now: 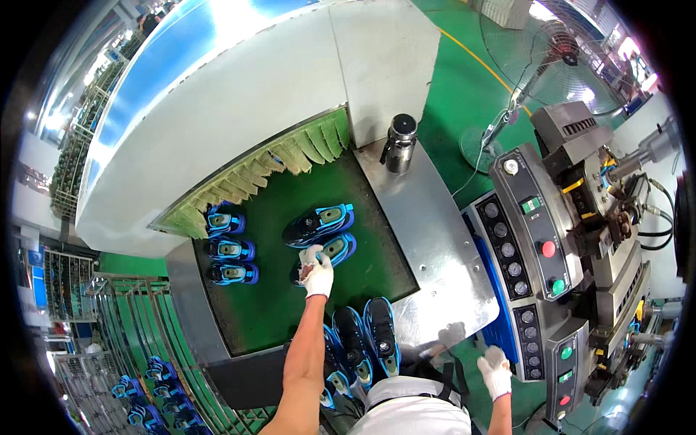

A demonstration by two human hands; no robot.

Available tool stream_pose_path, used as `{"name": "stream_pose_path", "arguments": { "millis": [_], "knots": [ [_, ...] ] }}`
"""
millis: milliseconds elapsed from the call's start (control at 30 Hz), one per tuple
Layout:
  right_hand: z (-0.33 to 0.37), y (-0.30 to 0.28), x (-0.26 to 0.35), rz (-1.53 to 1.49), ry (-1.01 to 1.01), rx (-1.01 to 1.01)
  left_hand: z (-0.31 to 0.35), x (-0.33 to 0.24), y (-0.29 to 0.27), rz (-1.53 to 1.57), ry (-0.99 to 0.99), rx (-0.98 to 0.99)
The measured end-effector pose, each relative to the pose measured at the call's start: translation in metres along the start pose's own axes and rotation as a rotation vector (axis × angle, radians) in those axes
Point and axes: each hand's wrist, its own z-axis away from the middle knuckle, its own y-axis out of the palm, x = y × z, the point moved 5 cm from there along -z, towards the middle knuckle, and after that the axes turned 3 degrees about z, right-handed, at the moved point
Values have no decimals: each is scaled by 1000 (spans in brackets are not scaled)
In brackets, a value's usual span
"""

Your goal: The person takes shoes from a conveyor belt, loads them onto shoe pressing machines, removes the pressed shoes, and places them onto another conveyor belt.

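White-gloved, the left hand (316, 272) lies over the toe end of a black-and-blue shoe (338, 249); whether its fingers are closed on it I cannot tell. The right hand (495, 372), also gloved, is well apart from the left, down by the near right corner of a steel ledge (449, 254); how far its fingers are curled I cannot tell.

The shoe lies right of the middle of a green belt (290, 312), its heel toward the belt's right edge. Just beside it, on the far side, is a matching shoe (312, 230). Three more shoes (232, 249) stand in a column along the belt's left edge, and a row of shoes (381, 330) overlaps the near edge, toward the right corner.

Green curtain strips (319, 141) hang along the belt's far edge, under a white housing (254, 101). At the far end of the ledge stands a metal flask (400, 145).

Farther right are a control panel (540, 225) with red and green buttons and a standing fan (558, 58). Lower left, other shoes (167, 391) sit beside metal rails (156, 312).
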Motion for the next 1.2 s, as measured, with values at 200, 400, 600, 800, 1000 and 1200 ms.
{"name": "stream_pose_path", "arguments": {
  "millis": [200,400,600,800,1000,1200],
  "knots": [
    [12,56,213,299,-477,257,61,-146,-42,282,371,327],
    [-26,58,207,-25,-863,140,169,-335,-54,480,803,717],
    [-13,-69,124,-272,-285,207,208,-468,-55,830,862,826],
    [32,-171,80,-1175,-18,269,205,-469,13,866,183,802],
    [35,-214,60,-1468,-92,129,246,-450,49,642,371,878],
    [23,-200,-9,-1387,-7,30,285,-466,63,632,410,1089]
  ]
}}
